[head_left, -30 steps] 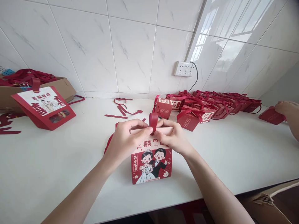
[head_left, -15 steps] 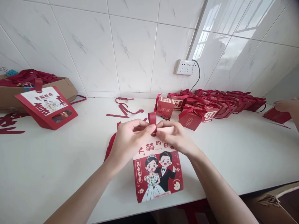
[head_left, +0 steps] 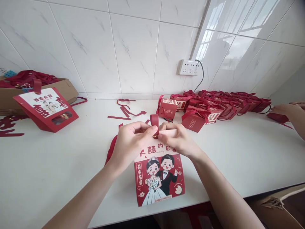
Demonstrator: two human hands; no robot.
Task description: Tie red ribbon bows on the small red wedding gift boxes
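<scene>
A red and pale-pink wedding gift box point(head_left: 159, 179) with a cartoon bride and groom stands near the table's front edge, its printed face toward me. From its top rises a looped dark-red strap handle point(head_left: 154, 121), with a small gold fastener at its base. My left hand point(head_left: 132, 141) is closed, thumb and fingers pinching the strap from the left. On the other side my right hand point(head_left: 177, 140) is closed on the box's top edge, its thumb by the fastener. The fingertips behind the top edge are partly hidden.
Finished-looking red boxes with ribbons point(head_left: 197, 116) crowd the back right. A gift box with a window point(head_left: 49, 109) and a cardboard box of straps point(head_left: 69, 90) stand left. Loose straps point(head_left: 126, 111) lie behind. A co-worker's hand point(head_left: 289, 111) is far right.
My hands keep nearly the same hold on the strap and box top. At far right, the co-worker's hand has moved left over a red box, and a second hand shows behind it.
</scene>
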